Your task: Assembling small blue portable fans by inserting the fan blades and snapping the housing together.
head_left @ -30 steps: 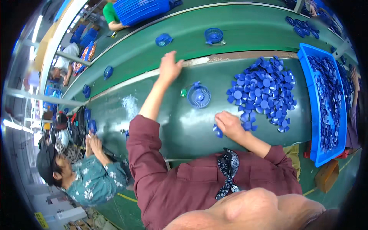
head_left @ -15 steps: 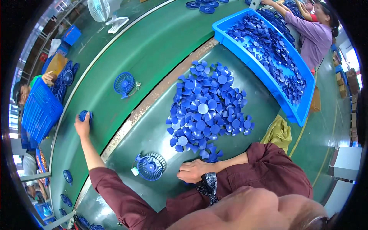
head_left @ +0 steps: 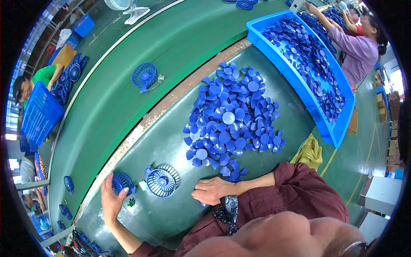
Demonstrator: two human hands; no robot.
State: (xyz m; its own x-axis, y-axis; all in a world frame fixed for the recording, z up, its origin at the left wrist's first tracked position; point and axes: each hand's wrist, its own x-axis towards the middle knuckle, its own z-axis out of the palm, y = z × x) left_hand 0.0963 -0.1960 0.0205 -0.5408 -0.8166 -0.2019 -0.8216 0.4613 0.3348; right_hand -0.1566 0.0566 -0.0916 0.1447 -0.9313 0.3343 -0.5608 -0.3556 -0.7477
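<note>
Blue fan guard [head_left: 122,183] off belt [head_left: 100,120], now gripped by L hand [head_left: 111,200]; R hand [head_left: 212,190] w/ fingers curled, hold unclear.

Legible inscriptions, labels, numerals, signs: none, including on blue fan impellers [head_left: 229,118] (centre), blue plastic tray [head_left: 295,91] (two o'clock), blue fan housing [head_left: 121,181] (eight o'clock).

Near the person's two hands [head_left: 112,203] are two fan housings [head_left: 162,182], with one heap of uncountable blades [head_left: 229,118] and one tray [head_left: 280,64].
</note>
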